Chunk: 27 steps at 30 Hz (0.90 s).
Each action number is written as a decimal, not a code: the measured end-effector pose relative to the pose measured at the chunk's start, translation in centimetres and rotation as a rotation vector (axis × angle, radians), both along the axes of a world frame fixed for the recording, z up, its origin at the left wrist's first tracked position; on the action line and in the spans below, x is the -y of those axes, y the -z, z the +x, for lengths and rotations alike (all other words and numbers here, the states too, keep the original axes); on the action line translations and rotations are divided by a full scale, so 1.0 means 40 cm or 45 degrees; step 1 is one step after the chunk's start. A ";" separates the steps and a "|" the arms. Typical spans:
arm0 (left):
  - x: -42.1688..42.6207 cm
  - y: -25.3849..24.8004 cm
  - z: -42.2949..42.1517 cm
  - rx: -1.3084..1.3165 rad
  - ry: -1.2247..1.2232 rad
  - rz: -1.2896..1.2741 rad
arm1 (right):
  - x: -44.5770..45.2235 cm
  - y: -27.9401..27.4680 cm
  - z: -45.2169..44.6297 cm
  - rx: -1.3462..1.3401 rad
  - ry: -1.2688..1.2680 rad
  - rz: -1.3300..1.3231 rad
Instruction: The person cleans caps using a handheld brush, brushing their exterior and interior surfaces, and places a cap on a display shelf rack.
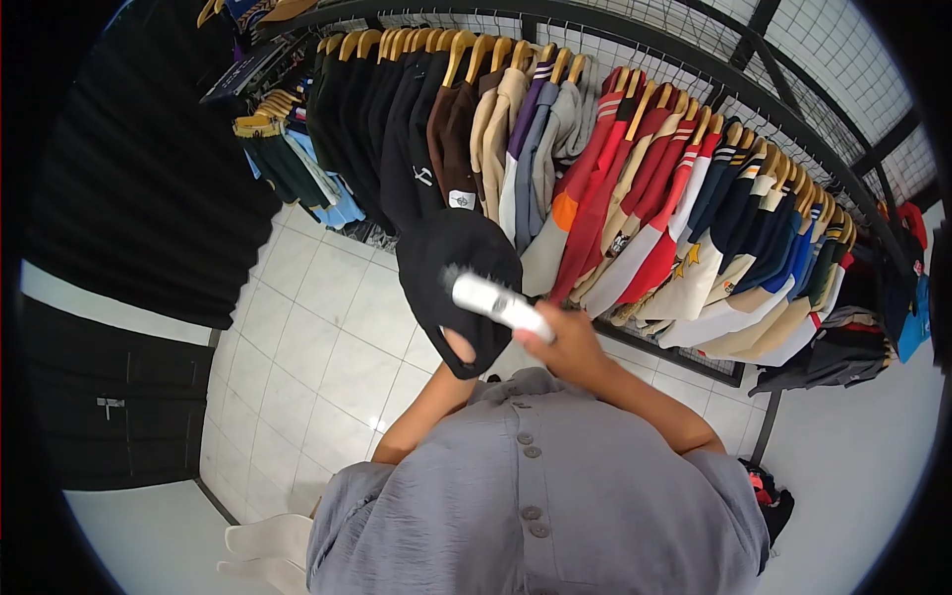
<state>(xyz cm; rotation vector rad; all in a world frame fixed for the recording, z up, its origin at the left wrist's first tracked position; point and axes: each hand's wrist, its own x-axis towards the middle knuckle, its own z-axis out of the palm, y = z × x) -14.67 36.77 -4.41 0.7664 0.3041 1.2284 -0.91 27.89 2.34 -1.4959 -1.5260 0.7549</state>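
My right grip [543, 331] pinches white plastic brush [501, 303] at black cloth cap [436, 253] | left grip [459, 347] inside cap, can't tell its state | pale tiled floor [322, 297] open beside

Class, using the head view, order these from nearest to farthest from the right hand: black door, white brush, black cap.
1. White brush: in the right hand's grip.
2. Black cap: just left, behind the brush's bristle end.
3. Black door: far left.

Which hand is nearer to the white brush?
Right. The right hand grips the white brush by one end; the left hand, mostly hidden by the black cap, is to the brush's left.
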 end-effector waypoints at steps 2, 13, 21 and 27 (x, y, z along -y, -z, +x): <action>0.006 -0.003 -0.011 -0.198 -0.012 0.118 | 0.025 0.000 0.011 -0.028 -0.277 0.096; -0.025 -0.014 -0.014 -0.844 -0.208 0.455 | 0.018 -0.022 0.023 0.218 -0.171 0.321; -0.050 0.069 -0.046 -1.061 -0.239 0.587 | -0.001 -0.068 0.013 0.484 -0.194 0.137; -0.042 0.029 -0.006 -1.261 -0.288 0.915 | -0.032 -0.108 0.013 0.465 0.049 0.186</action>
